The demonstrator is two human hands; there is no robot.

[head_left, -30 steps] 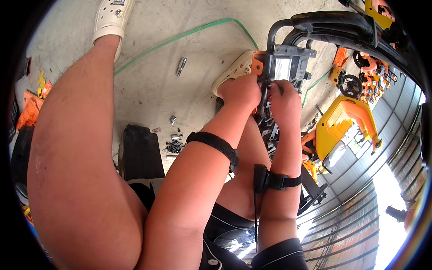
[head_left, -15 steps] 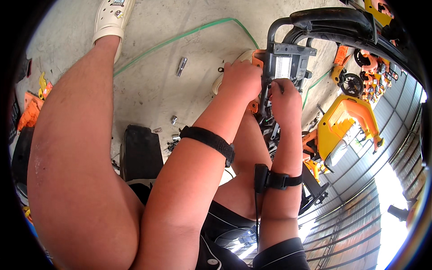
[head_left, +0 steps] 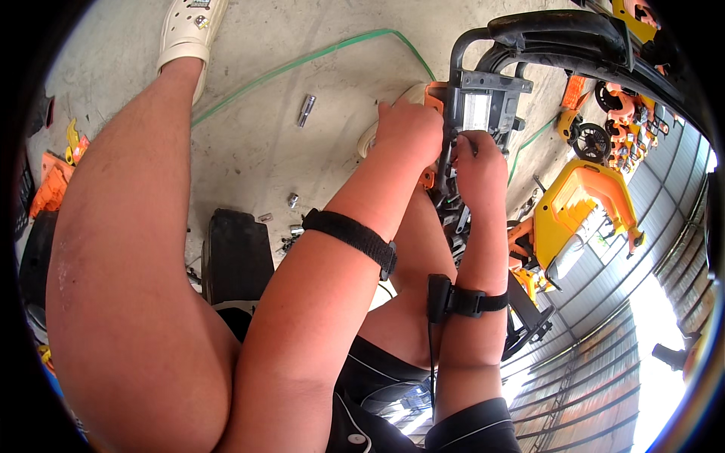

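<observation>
Now the frame [head_left: 492,81] sits toward one o'clock; the left hand [head_left: 412,133] curls at its eight, the right hand [head_left: 482,164] pinches nearly closed at its six; what either grips, I cannot tell; a long socket [head_left: 306,110] lies at eleven.

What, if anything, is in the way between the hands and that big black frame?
Nothing I can see. The left hand is right at the left side of the black frame, by the orange piece. The right hand is close in from below. The hands hide the exact spots beneath them.
</observation>
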